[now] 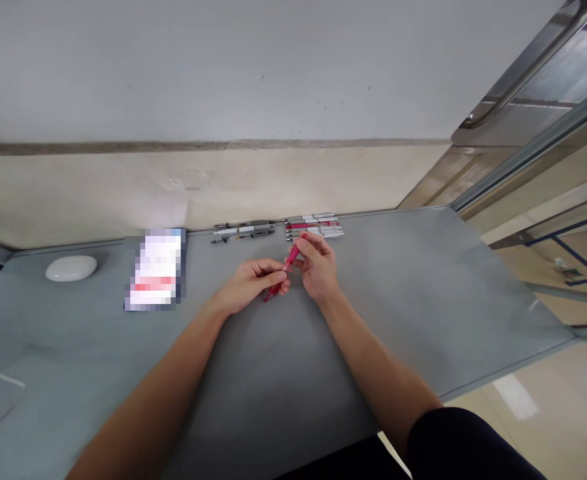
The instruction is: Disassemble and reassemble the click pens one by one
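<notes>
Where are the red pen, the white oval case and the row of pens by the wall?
red pen (274,289): head view, lower barrel below the left fingers.
white oval case (71,268): head view, middle of its top.
row of pens (316,227): head view, middle of the right-hand group.

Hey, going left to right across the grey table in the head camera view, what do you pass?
White oval case → blurred card → dark pens by the wall → left hand → red pen held in both hands → right hand, with the red and white pens just beyond it.
</notes>
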Available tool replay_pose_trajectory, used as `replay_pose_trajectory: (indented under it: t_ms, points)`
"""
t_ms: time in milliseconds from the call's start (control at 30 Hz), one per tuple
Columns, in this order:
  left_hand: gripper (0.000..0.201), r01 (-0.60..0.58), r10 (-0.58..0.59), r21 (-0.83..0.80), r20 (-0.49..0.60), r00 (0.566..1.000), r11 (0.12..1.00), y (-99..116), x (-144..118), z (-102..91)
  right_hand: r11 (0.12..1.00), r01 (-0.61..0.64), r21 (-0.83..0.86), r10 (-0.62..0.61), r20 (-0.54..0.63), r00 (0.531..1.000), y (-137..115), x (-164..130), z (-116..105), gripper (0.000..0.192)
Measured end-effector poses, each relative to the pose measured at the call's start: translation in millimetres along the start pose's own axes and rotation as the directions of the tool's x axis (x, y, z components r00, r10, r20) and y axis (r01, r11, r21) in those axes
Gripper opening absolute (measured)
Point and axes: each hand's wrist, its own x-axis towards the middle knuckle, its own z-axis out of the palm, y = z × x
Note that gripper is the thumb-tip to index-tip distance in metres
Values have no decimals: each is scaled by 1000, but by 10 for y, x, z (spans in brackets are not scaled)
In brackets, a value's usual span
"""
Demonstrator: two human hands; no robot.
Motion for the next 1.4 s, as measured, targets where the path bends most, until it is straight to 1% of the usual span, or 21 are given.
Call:
replay_pose_trajectory:
  t_ms: [100, 200, 367, 467, 567, 700, 833, 933, 1067, 1200, 1333, 1400]
  points:
    - [31, 30, -31, 15, 64, 997, 999, 6, -12, -13, 1000, -25, 5, 25, 18, 1000, -7, -8, -5, 24]
    - [34, 46, -49, 28, 83, 995, 999, 15, -14, -15, 1000, -24, 2, 24, 9, 1000, -3, -6, -9, 24]
    - [31, 61, -60, -38, 30, 998, 997, 5, 14, -12, 1000, 16, -8, -16, -27, 999, 15, 20, -6, 23]
    - [33, 66, -67, -69, -13, 998, 995, -3, 30, -6, 999, 40, -17, -41, -63, 997, 20, 32, -2, 23]
    - [34, 58, -61, -75, -30, 998, 995, 6, 31, 6, 998, 59, -15, -60, -88, 994, 20, 36, 0, 23]
    - [31, 48, -47, -63, 21, 999, 997, 26, 18, 15, 1000, 29, 12, -28, -70, 997, 11, 39, -4, 24]
    - [34, 54, -46, -93, 86, 995, 994, 18, 3, -5, 999, 22, 27, -19, -92, 996, -4, 53, -25, 24]
    - [38, 69, -54, -122, 122, 991, 990, -5, -3, -37, 998, 45, 36, -41, -99, 994, -15, 63, -45, 23]
    - [35, 76, -51, -148, 166, 985, 986, -43, -3, -80, 997, 70, 39, -65, -124, 990, -38, 68, -44, 23]
    - [30, 92, -62, -172, 171, 983, 981, -42, -2, -87, 994, 104, 21, -100, -152, 983, -107, 77, -19, 22]
    - [25, 99, -67, -202, 161, 985, 974, -4, -8, -66, 981, 194, 24, -188, -162, 969, -247, 110, -31, 22]
    - [24, 100, -67, -223, 151, 986, 970, 8, -11, -59, 971, 237, 41, -225, -192, 955, -316, 133, -58, 22]
